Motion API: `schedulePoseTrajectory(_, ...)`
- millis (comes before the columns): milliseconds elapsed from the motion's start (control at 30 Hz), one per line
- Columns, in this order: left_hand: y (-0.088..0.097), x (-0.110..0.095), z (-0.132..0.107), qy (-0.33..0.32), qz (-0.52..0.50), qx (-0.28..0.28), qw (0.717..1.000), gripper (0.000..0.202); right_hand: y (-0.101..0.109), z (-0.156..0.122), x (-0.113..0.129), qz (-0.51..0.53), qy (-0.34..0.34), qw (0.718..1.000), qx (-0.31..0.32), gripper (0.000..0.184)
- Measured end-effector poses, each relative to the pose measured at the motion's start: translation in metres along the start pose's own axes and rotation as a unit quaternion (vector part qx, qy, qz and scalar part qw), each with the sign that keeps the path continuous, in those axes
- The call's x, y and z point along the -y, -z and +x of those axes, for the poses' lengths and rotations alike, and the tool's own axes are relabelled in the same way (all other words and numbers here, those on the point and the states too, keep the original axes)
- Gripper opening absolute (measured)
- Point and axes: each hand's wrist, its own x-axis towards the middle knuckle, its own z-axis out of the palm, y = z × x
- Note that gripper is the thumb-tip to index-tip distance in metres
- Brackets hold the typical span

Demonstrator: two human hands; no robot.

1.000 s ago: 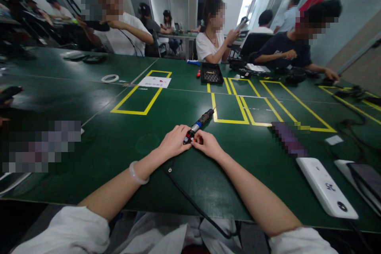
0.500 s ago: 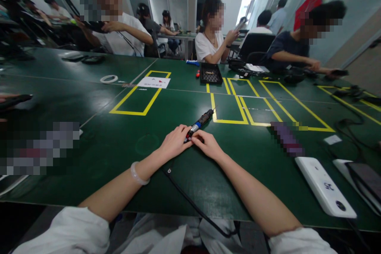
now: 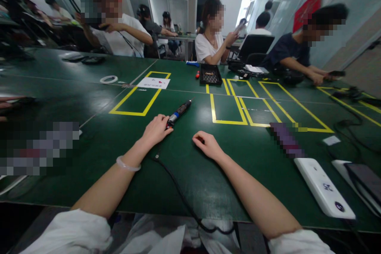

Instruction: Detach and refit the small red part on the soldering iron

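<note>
A left hand (image 3: 156, 130) wraps its fingers around a black tool (image 3: 181, 110) at a green counter (image 3: 184, 178); whether the curled right hand (image 3: 209, 145) grips anything cannot be told. A white device (image 3: 323, 184) reads "25"; a card's (image 3: 154, 83) print is illegible.

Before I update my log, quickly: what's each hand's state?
Left hand: closed on the rear of the pen-shaped tool.
Right hand: loosely curled, off the tool; can't tell whether it holds anything.
</note>
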Motion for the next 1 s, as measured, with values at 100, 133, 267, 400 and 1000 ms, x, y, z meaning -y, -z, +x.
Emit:
schedulePoseTrajectory(100,0.000,0.035,0.008,0.058,0.021,0.012,0.998,0.052,0.000,-0.001,-0.001,-0.002,0.001,1.000,0.002,0.013)
schedulePoseTrajectory(133,-0.001,0.047,0.009,0.076,0.030,0.013,0.997,0.053,0.000,-0.001,-0.002,-0.004,0.001,1.000,0.003,0.013)
schedulePoseTrajectory(267,-0.002,0.091,0.010,0.143,0.063,0.009,0.988,0.055,0.001,-0.002,-0.002,-0.010,0.002,1.000,0.005,0.013)
schedulePoseTrajectory(400,-0.003,0.118,0.004,0.181,0.070,-0.024,0.981,0.051,0.002,-0.003,-0.002,-0.013,0.003,1.000,0.007,0.012)
schedulePoseTrajectory(1000,0.007,0.070,0.003,0.142,-0.074,-0.135,0.978,0.034,0.001,-0.001,-0.002,-0.012,0.010,1.000,0.006,0.010)
